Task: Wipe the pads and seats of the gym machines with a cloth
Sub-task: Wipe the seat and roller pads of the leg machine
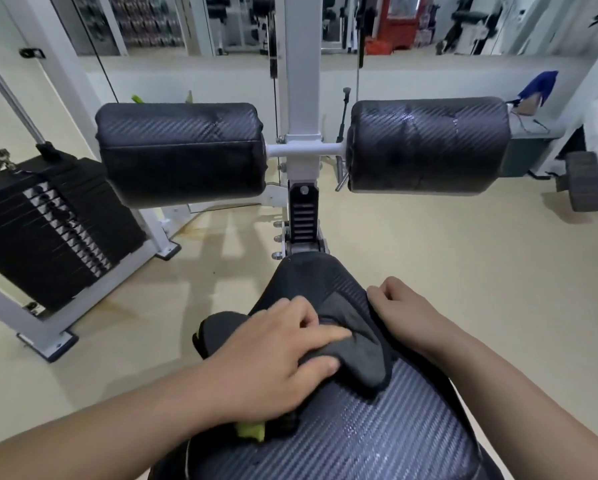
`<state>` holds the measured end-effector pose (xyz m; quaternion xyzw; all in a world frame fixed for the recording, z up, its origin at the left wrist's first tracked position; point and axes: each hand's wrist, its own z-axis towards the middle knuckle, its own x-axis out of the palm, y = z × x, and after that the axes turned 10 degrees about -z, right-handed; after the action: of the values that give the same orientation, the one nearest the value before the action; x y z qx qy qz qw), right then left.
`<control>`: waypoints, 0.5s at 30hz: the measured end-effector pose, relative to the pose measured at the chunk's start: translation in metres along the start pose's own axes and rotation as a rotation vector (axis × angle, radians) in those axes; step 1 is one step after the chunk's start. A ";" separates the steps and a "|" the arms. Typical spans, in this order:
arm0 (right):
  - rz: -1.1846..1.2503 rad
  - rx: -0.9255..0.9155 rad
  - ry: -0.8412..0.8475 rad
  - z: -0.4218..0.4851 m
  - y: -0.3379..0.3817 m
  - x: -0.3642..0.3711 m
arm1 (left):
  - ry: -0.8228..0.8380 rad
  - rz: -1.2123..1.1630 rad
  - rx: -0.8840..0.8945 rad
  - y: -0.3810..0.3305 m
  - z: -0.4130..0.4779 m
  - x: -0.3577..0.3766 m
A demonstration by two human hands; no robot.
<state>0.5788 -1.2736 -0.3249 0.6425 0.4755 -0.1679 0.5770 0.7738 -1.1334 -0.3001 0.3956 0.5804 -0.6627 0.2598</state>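
Cloth [354, 348]: dark grey, bunched on the narrow front part of the black seat [377, 441].
Left hand [273, 358]: lies flat on the cloth, fingers [325, 336] nearly straight, pressing down.
Right hand [404, 315]: fingers [377, 292] curled, gripping the cloth's right edge at the seat's side.
Roller pads [183, 154]: two, black, beyond the seat on a white frame [302, 81].

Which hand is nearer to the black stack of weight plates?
Left. The left hand lies on the dark grey cloth, toward the black weight stack; the right hand curls over the opposite edge of the padded black seat.
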 end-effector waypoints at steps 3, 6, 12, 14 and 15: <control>-0.053 -0.012 -0.016 0.000 0.001 0.001 | -0.141 0.069 -0.212 0.042 0.068 -0.011; -0.053 -0.021 -0.022 0.001 0.000 0.001 | -0.197 0.030 -0.412 0.064 0.123 -0.008; 0.009 -0.060 -0.110 0.004 0.000 0.002 | -0.129 0.045 -0.173 0.014 0.039 0.006; -0.013 -0.064 -0.119 0.005 0.001 0.002 | -0.102 0.037 -0.166 0.022 0.040 -0.002; -0.032 -0.059 -0.121 0.005 0.001 0.002 | -0.119 0.068 -0.193 0.034 0.055 -0.005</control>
<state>0.5824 -1.2767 -0.3272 0.6061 0.4547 -0.2018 0.6206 0.7910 -1.1944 -0.3145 0.3481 0.6116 -0.6167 0.3528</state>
